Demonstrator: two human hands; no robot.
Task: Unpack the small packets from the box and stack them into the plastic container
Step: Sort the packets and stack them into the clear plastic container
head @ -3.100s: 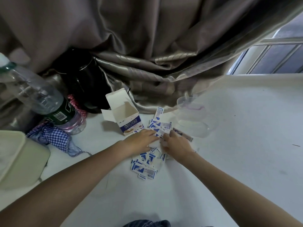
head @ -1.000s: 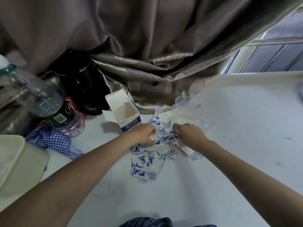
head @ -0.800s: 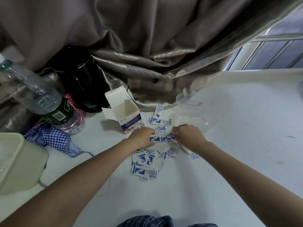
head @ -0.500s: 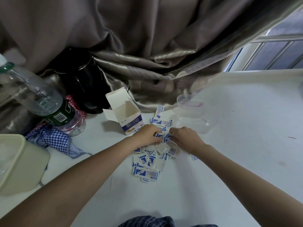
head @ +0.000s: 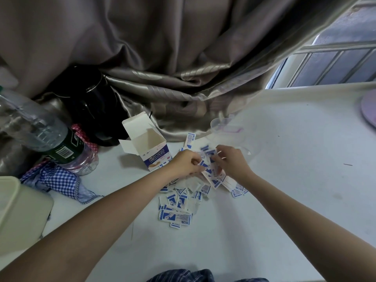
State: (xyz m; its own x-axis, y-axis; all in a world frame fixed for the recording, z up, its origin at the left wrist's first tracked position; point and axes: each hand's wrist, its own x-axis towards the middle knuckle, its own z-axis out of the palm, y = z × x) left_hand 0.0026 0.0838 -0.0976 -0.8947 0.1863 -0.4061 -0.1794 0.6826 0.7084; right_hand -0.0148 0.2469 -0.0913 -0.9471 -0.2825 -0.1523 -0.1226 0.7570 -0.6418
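Several small white-and-blue packets (head: pixel 179 202) lie scattered on the white table (head: pixel 284 180). Between them, my left hand (head: pixel 186 162) and my right hand (head: pixel 231 161) hold a bunch of packets (head: pixel 209 167) lifted just above the pile, fingers curled round its two sides. The opened white-and-blue box (head: pixel 149 148) stands left of my hands with its flaps up. The clear plastic container (head: pixel 227 127) sits just beyond my right hand, partly hidden by it.
A clear water bottle (head: pixel 46 139) lies at the left over checked cloth (head: pixel 55 180). A black kettle (head: pixel 87 102) stands behind the box. A cream tub (head: pixel 18 212) sits at the left edge. Grey curtain (head: pixel 183 58) drapes along the back. A pink disc (head: pixel 369 108) shows at far right.
Both hands have gathered packets from the top of the pile and raised them together as a bunch; before, they were pressing and sorting flat on the table.
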